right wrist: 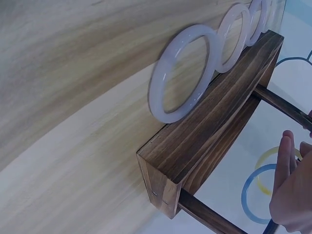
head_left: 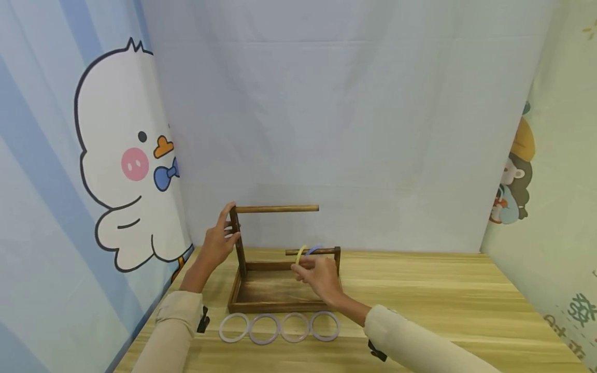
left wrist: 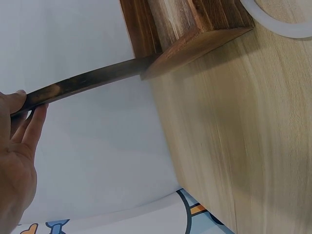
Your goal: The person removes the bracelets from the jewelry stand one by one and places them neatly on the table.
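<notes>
My left hand (head_left: 219, 243) grips the tall post (left wrist: 87, 84) of a dark wooden stand near its top, thumb on one side and fingers on the other. My right hand (head_left: 322, 277) pinches a yellow ring (head_left: 298, 255) at the free end of the stand's lower bar (head_left: 291, 253), and the bar appears to pass through it. Farther along that bar, toward its post, hangs a blue ring (right wrist: 245, 200), partly behind my right hand in the head view. The upper bar (head_left: 277, 209) carries no ring.
The stand's shallow tray base (head_left: 280, 306) sits on the wood-grain table (head_left: 420, 290). Before it lie several rings in a row: a white ring (head_left: 233, 341), a purple ring (head_left: 264, 343), a pinkish ring (head_left: 295, 341) and a lavender ring (head_left: 325, 340). Curtains (head_left: 350, 129) stand behind.
</notes>
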Demonstrator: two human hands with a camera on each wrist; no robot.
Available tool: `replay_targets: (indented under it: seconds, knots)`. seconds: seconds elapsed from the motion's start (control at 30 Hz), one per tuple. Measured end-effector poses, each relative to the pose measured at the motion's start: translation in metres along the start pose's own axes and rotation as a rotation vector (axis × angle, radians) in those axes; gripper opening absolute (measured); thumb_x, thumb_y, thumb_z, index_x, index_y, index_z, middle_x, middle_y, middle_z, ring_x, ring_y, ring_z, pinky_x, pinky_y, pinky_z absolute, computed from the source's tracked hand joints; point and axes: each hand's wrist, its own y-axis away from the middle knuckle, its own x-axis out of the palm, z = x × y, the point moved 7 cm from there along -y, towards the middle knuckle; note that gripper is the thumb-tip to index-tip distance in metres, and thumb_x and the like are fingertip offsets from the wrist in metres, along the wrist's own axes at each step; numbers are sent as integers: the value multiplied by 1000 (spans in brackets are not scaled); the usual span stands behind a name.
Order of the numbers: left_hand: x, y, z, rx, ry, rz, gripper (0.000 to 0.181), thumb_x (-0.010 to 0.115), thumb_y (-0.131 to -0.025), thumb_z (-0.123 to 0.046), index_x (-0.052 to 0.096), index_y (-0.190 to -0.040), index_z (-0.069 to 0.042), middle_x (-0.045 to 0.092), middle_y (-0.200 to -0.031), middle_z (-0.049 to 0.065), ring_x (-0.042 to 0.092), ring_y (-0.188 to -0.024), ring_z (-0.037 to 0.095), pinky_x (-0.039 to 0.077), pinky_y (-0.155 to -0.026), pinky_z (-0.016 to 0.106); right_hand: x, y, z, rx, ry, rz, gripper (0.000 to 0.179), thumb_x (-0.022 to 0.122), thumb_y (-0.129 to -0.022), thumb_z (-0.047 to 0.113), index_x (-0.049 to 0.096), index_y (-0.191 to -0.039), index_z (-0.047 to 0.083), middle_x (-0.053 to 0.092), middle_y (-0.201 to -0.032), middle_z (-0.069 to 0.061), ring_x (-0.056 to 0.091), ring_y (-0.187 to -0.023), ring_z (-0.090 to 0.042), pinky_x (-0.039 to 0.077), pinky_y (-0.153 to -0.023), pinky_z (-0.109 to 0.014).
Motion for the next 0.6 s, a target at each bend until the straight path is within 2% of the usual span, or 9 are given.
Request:
replay_targets:
  seconds: [0.4, 0.6]
  knots:
    - [0, -2, -1, -1, -1, 1, 90, 70, -95, 8, 22, -165, -20, 66, -124, 34, 70, -109, 48, 62, -90, 53, -1, 1, -2, 35, -104, 22, 21, 74, -97, 5, 73, -113, -9, 78, -96, -20, 76, -65, -28, 64, -57, -28]
    - [0, 0, -1, -17, -1, 8, 90, 70, -96, 7, 21, -165, -22, 65, -125, 34, 69, -111, 47, 62, -91, 52, -1, 4, -3, 41, -151, 32, 24, 71, -98, 2, 70, -115, -15, 75, -102, -27, 76, -63, -27, 64, -57, -28]
